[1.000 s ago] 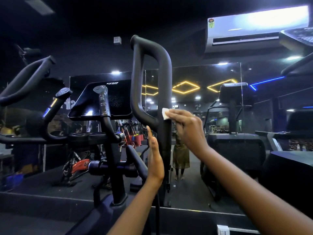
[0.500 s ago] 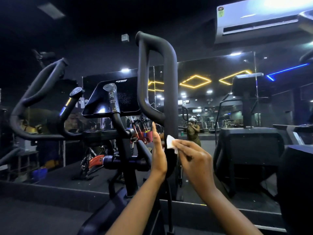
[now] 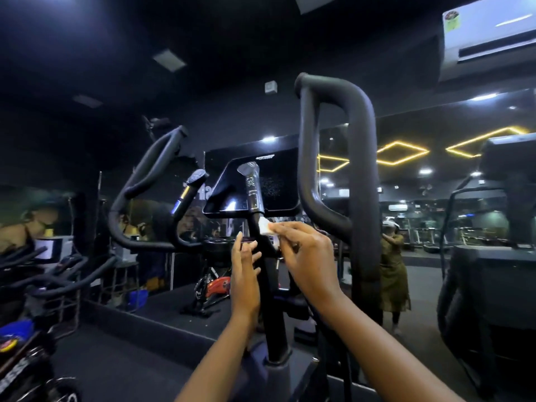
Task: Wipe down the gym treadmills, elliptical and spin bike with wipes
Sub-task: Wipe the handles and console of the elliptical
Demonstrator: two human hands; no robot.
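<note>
Elliptical stem in front of the dark gym's mirror wall
Your right hand pinches the wipe against it; left hand (fingers straight) alongside.

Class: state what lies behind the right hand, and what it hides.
Behind the right hand stands the elliptical's black handle bar, a white wipe pinched against it. The bar behind the hand is covered.

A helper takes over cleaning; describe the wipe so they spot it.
Find the tall black looped handlebar; left of it sits the dark tilted console screen. Just under that, the right hand pinches a small crumpled white wipe, the only white thing among black bars.
</note>
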